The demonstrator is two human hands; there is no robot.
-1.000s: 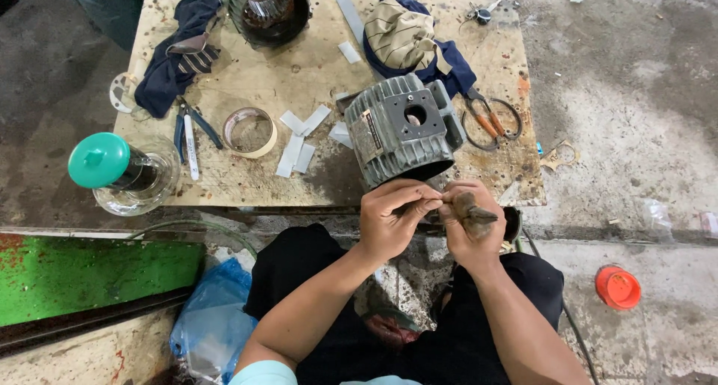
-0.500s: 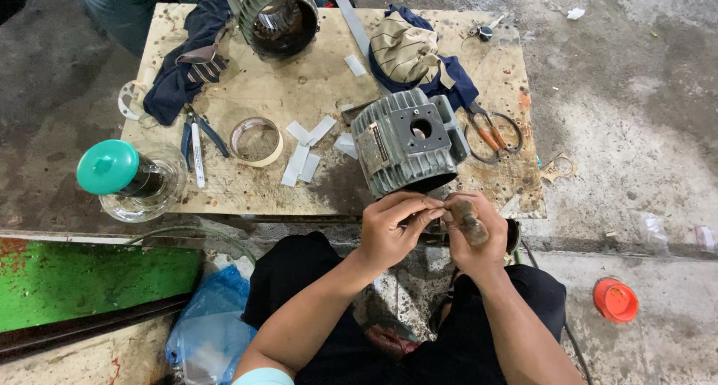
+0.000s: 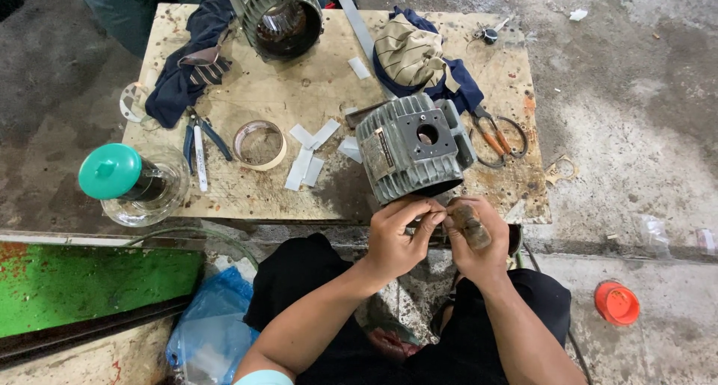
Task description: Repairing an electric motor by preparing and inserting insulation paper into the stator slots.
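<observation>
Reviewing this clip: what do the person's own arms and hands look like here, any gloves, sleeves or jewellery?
Both hands are bare: no gloves on the left hand or the right hand, and no rings or watch visible. The forearms are uncovered too. A pale, light-blue sleeve edge shows at the upper left arm, at the bottom of the frame. The fingers look smudged with dark grime.

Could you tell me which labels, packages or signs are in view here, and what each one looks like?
Nameplate: small rectangular label, dark with pale edges, fixed on the grey finned motor housing just beyond the hands.
Plastic bag: crumpled, blue and translucent, on the floor at lower left.
No signs or screens.
</observation>
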